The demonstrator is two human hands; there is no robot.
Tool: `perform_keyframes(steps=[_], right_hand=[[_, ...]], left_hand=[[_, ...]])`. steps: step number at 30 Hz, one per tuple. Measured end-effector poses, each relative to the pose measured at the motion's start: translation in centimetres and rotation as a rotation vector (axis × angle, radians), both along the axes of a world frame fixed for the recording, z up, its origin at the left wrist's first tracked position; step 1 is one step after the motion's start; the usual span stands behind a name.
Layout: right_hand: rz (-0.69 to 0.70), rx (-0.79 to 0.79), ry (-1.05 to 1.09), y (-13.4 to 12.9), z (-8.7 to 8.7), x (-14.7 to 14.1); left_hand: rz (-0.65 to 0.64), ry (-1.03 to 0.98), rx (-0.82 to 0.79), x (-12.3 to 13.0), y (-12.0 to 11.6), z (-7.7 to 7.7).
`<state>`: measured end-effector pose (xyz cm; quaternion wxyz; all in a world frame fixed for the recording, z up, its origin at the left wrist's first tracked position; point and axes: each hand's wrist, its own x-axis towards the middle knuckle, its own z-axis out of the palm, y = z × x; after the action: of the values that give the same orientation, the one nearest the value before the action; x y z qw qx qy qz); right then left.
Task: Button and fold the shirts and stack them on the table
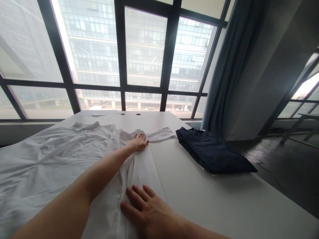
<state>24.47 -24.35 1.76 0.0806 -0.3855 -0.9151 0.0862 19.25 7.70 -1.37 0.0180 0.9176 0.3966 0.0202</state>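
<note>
While the head view shows the left hand [140, 142] pressing on the wrinkled white fabric shirt with a collar [62, 156], its fingers straight and slightly spread, the right hand [153, 210] lies nearer the body on the same garment's right edge, fingers loosely parted and gripping nothing. The shirt lies spread over the left part of the white, smooth surface [189, 186], one sleeve stretching right beyond the left hand. Apart from it, on the right, rests a folded dark navy cloth [209, 149], near a blue-grey fabric curtain [224, 83].
</note>
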Motion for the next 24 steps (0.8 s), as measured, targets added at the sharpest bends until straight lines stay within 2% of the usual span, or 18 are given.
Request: perform_keyframes(steps=[3,5,9,12,15,18,21,24], right_hand=[[0.002,-0.003,-0.012,0.4,-0.4,0.0],[0.006,-0.014,-0.013,0.5,-0.4,0.1],[0.006,-0.046,0.023,0.0,0.5,0.1],[-0.003,-0.055,0.068,-0.7,1.2,0.1],[-0.015,-0.057,0.094,-1.2,1.7,-0.1],[-0.029,-0.053,0.093,-1.4,2.0,-0.2],[-0.033,-0.042,0.087,-1.5,2.1,-0.4],[-0.033,-0.039,0.091,-1.5,2.3,-0.5]], left_hand=[[0.005,0.001,0.032,0.5,1.5,0.8],[-0.009,-0.009,0.064,0.7,1.6,1.5],[0.005,-0.033,0.158,0.5,-0.4,3.3],[0.113,-0.056,0.126,-0.5,-2.8,4.2],[0.208,-0.042,-0.01,-2.3,-4.9,4.7],[0.259,-0.042,-0.256,-4.1,-6.2,5.1],[0.313,-0.178,-0.518,-5.4,-7.0,5.4],[0.308,-0.36,-0.741,-6.1,-7.3,5.7]])
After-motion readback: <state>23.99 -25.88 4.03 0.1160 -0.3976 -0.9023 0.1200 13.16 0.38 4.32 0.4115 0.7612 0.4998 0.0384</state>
